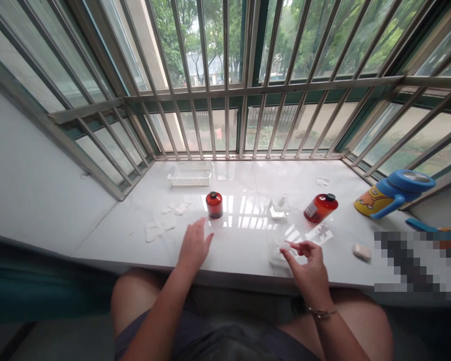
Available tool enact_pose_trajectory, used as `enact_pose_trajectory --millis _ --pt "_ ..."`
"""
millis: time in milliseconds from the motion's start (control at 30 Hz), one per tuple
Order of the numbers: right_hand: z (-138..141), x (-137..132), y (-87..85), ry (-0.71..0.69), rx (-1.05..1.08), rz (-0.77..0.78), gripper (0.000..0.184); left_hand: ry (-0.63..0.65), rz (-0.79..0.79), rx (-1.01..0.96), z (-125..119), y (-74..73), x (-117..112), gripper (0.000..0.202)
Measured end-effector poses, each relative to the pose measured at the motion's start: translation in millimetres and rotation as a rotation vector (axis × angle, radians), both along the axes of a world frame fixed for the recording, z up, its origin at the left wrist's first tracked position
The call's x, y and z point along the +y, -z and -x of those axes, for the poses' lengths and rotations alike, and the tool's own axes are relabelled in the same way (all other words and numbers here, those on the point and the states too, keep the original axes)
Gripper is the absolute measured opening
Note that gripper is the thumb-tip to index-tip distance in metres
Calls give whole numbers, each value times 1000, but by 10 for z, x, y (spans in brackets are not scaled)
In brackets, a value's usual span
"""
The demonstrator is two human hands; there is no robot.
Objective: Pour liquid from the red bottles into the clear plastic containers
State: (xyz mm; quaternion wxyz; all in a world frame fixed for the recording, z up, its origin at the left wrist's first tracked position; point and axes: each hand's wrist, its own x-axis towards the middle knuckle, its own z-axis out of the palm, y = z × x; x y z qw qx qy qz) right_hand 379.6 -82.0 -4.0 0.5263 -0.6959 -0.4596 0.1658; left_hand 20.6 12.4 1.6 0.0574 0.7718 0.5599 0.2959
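My left hand (195,244) is open, its fingers stretched out and thumb apart, just in front of a small red-brown bottle (214,206) with a black cap that stands upright. My right hand (308,263) has thumb and index fingertips brought together over a clear plastic container (278,254) near the front edge; what lies between the fingertips is too small to make out. Behind that container is a clear square glass bottle (280,206). A larger red bottle (320,208) with a white label and black cap stands farther right.
Thin white crumpled pieces (155,231) lie on the white ledge (236,250) at the left. A white plastic basket (190,175) sits by the barred window. To the right are a blue-and-yellow mug (393,193), a pale bar-like block (361,252) and a blue-handled object (421,224).
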Motion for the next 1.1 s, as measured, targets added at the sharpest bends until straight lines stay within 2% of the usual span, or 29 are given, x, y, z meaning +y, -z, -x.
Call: enact_pose_trajectory --millis 67,133,200,300,467,667,767,900,1100 --pt "-213 -69 -5 101 -40 9 72 -254 57 161 450 -16 104 54" --pt "-411 -109 0 196 -64 17 76 -405 150 325 789 -32 173 55" --pt "-562 -120 13 279 -78 28 77 -427 235 435 985 -35 201 55" --pt "-662 -108 43 349 -89 29 77 -390 310 519 1058 -4 198 53" --pt "-610 -93 134 357 -69 -13 78 -386 320 544 988 60 166 55" --pt "-554 -80 266 375 -80 -63 78 -325 360 535 933 25 99 57" --pt "-551 -65 305 390 -101 -74 76 -259 379 529 830 22 8 58" --pt "-570 -55 345 398 -115 -80 72 -136 374 508 542 47 -190 60" --pt "-606 -51 401 404 -133 -87 66 67 395 463 -62 22 -480 65"
